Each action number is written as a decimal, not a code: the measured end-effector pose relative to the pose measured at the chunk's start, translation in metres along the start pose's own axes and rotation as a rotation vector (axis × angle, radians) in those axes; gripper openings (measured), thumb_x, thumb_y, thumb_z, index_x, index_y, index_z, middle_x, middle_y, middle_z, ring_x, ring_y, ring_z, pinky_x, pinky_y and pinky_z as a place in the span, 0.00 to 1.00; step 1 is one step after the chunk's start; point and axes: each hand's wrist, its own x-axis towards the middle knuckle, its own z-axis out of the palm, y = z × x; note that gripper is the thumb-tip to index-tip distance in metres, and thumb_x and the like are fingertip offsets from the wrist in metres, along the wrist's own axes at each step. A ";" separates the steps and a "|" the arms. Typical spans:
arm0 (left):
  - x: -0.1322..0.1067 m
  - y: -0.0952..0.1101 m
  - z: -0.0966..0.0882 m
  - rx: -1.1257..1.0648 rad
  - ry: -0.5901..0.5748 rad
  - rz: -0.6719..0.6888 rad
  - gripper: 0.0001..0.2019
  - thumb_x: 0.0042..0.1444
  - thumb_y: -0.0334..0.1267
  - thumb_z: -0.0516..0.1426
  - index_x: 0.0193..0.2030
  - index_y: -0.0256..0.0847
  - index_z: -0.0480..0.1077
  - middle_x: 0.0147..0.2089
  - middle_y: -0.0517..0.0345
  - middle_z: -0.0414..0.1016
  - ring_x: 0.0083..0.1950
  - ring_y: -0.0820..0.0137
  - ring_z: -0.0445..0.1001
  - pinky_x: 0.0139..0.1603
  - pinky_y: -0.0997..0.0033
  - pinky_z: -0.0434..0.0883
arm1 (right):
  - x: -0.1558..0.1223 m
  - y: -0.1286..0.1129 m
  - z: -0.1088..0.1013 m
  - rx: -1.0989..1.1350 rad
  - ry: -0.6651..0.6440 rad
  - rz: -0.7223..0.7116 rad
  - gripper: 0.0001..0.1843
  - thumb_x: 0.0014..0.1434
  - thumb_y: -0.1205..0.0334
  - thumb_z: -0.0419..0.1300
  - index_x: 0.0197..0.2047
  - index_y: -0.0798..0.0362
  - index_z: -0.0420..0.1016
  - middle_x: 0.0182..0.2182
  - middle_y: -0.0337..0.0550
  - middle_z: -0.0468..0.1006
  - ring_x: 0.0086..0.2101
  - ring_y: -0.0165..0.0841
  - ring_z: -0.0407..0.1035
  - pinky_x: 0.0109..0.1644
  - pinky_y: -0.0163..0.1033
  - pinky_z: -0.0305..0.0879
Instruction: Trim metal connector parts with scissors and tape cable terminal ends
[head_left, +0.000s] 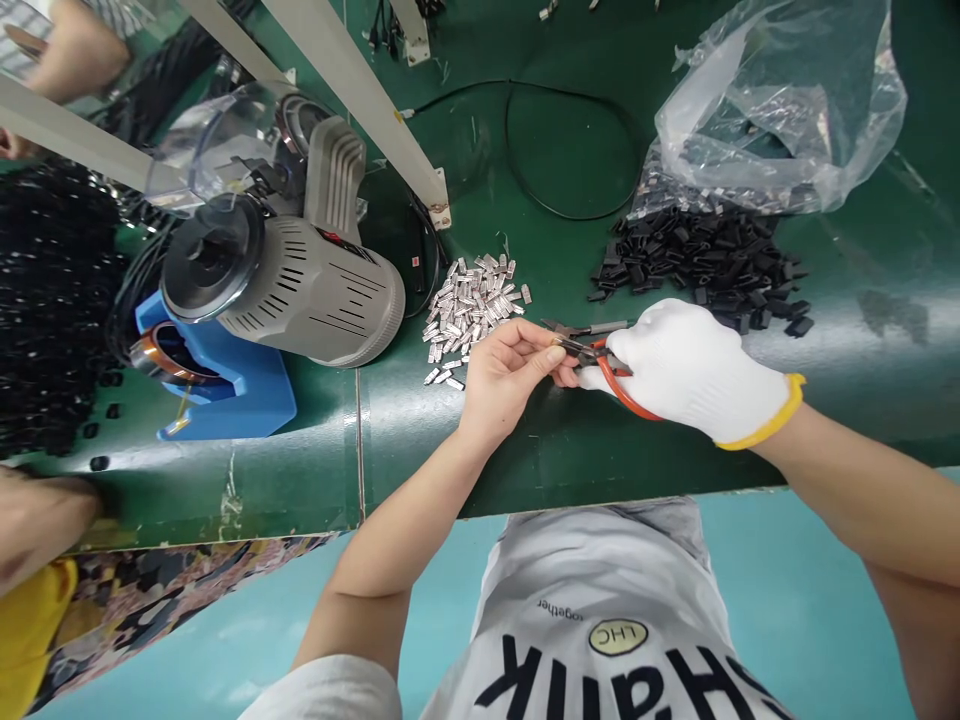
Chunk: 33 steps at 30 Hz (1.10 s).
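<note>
My right hand (694,365), in a white glove with a yellow cuff, is closed round red-handled pliers (600,358) whose jaws point left. My bare left hand (506,370) pinches something tiny at the plier jaws; I cannot make out what it is. Both hands hover over the green table (570,450) near its front edge. A pile of small silver metal clips (472,305) lies just behind my left hand. A heap of small black plastic parts (705,260) lies behind my right hand.
A grey motor-like machine (300,270) on a blue base (240,385) stands at the left. A clear plastic bag (780,100) with more parts sits at the back right. A black cable (525,150) loops behind. Another person's arm (37,520) shows at the left edge.
</note>
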 end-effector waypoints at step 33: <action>-0.001 0.005 0.002 0.024 -0.040 -0.040 0.12 0.56 0.40 0.69 0.36 0.37 0.71 0.31 0.54 0.83 0.27 0.68 0.81 0.30 0.70 0.78 | 0.006 0.008 -0.007 0.114 -0.076 -0.087 0.34 0.69 0.36 0.46 0.21 0.52 0.66 0.18 0.45 0.67 0.23 0.34 0.53 0.35 0.43 0.40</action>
